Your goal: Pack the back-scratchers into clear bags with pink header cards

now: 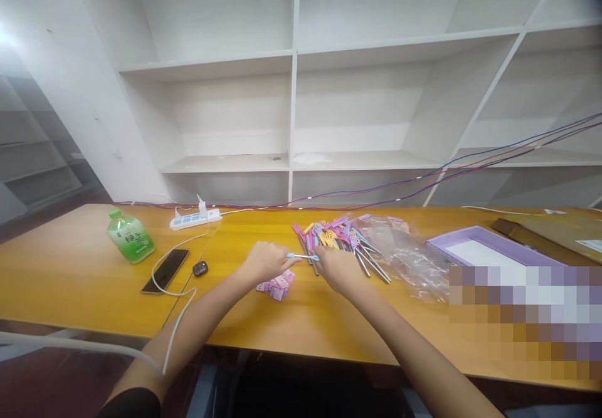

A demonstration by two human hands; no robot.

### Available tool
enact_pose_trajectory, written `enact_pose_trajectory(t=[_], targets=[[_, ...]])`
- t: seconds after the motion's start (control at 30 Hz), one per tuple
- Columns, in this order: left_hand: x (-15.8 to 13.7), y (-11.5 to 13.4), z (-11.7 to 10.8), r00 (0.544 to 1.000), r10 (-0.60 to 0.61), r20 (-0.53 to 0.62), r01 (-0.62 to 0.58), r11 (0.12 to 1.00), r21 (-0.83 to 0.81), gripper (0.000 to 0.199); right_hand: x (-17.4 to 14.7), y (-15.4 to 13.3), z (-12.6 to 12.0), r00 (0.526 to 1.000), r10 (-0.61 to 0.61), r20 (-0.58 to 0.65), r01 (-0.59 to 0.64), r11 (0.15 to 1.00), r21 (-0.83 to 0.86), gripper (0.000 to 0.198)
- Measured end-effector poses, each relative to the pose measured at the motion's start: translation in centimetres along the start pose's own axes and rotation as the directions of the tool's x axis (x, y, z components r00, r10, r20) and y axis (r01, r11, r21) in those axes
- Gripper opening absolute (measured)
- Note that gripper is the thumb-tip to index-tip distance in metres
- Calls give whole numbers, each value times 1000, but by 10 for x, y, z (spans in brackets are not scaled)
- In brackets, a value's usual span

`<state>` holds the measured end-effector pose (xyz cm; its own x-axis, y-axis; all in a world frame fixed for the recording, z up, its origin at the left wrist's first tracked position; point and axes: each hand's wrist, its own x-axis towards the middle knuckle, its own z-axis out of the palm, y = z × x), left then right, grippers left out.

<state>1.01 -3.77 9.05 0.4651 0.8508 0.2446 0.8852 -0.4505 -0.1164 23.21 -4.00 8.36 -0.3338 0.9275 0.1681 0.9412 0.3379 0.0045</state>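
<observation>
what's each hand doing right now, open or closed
Left hand: closed, holding a blue-and-silver stick.
Right hand: closed, holding the same stick.

Smooth wooden table — glossy plastic wrapping — shiny metal rods.

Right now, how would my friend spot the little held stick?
Find the wooden table below the white shelves. Over it, the left hand and right hand hold a thin stick with light blue parts. Only it is held; colourful sticks lie piled.
</observation>
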Motion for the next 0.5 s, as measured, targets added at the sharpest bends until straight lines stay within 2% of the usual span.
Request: enact_pose_trajectory(t=[0.13, 0.27, 0.33, 0.4, 0.5], targets=[[-2, -12, 0, 999, 37, -40, -36, 999, 23, 69, -8, 8, -8, 1000, -9, -6, 9, 1000, -21, 35], [-8, -38, -1, 997, 22, -75, -18, 999, 46, 67, -16, 34, -11, 999, 40, -19, -41, 998, -56, 28], [-13, -53, -1, 996, 20, -83, -15, 998, 59, 66, -21, 54, -9, 998, 32, -44, -36, 996, -81, 27], [-21, -69, -2, 996, 39, -81, -32, 996, 77, 66, -28, 81, -4, 997, -34, -71, 26, 993, -116, 27], [-40, -98, -4, 995, 43, -90, -34, 995, 92, 65, -43, 137, 5, 982, -95, -166, 72, 987, -143, 27]])
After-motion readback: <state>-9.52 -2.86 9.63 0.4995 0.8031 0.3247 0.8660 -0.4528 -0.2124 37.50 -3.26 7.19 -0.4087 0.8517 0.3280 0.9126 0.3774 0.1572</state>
